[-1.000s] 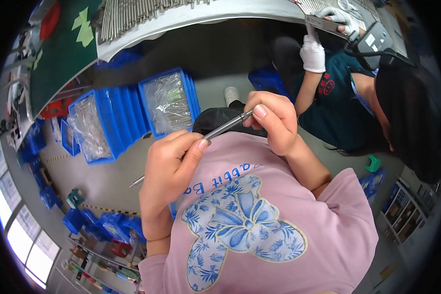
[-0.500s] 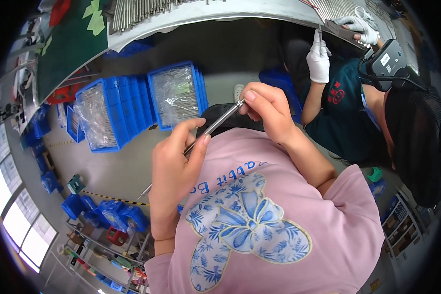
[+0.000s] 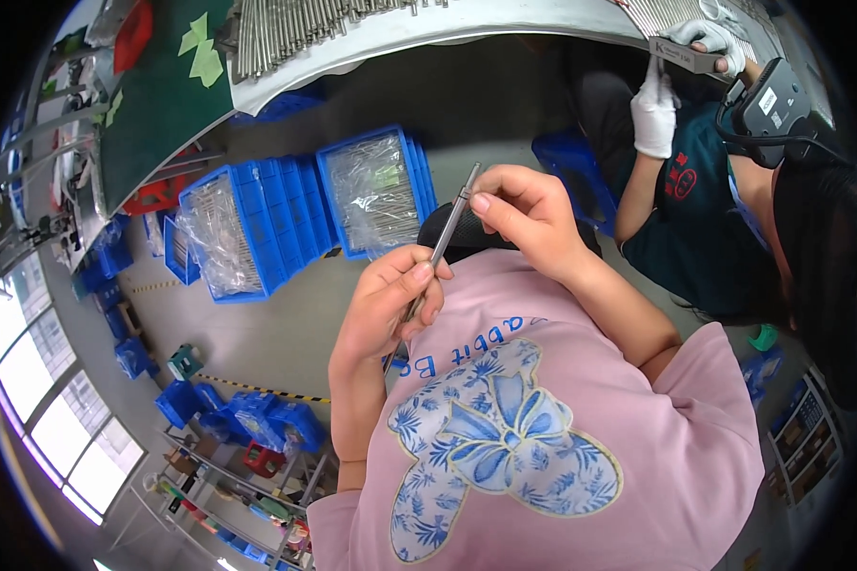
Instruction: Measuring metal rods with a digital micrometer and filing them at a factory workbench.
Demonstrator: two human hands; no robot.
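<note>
A slim silver metal rod [image 3: 447,231] slants up in front of my chest, with a narrow collar close to its upper tip. My left hand [image 3: 388,300] is closed around the lower part, thumb laid along it, and the palm hides some of its length. A thin end comes out below that hand, beside the forearm. At the collar, the bent thumb and forefinger of my right hand [image 3: 533,217] pinch at the rod's side. The exact contact there is small and partly hidden by the fingertips.
Stacked blue crates [image 3: 290,224] with plastic-wrapped rods stand on the floor at left. Many metal rods [image 3: 290,33] lie on the white-covered table [image 3: 352,62] ahead. At right, a co-worker's gloved hand [image 3: 654,114] is by a grey box [image 3: 684,54]. A blue stool-like object [image 3: 576,176] stands nearby.
The rod has tipped steeper, and its tip now sticks up past my right fingers. My left hand has shifted right and curled more around it. The whole view has slid slightly.
</note>
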